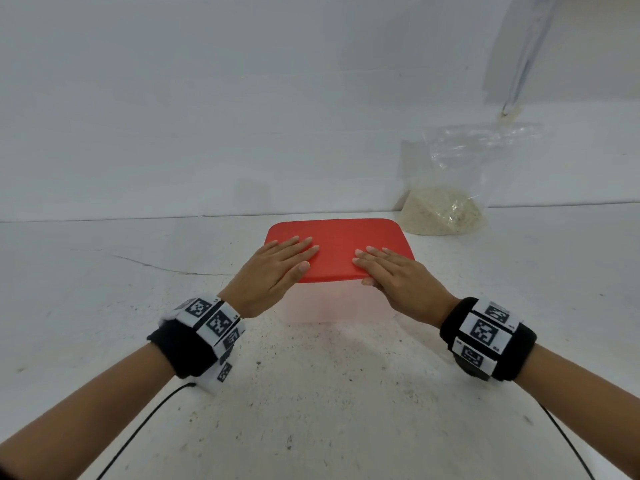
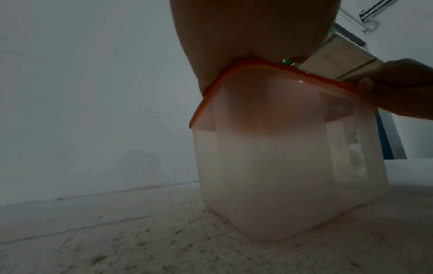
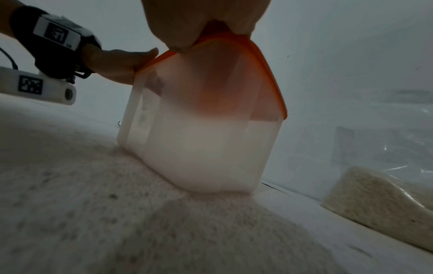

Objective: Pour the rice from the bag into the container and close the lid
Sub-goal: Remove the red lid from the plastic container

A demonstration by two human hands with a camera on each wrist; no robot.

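Note:
A translucent container (image 1: 332, 306) stands on the white table with its red lid (image 1: 341, 237) lying on top. My left hand (image 1: 284, 265) rests flat on the lid's left half, fingers straight. The right hand (image 1: 384, 271) lies flat on the right half, its thumb tip against the lid's front rim. From the left wrist the container (image 2: 281, 176) and lid rim (image 2: 257, 67) show under my palm (image 2: 234, 37). A clear bag of rice (image 1: 446, 209) stands behind the container to the right, against the wall. It also shows low on the right in the right wrist view (image 3: 379, 194).
The white tabletop (image 1: 311, 393) is speckled in front of the container. A white wall (image 1: 207, 133) rises right behind the container and bag. Black cables (image 1: 145, 427) trail from both wristbands over the near table.

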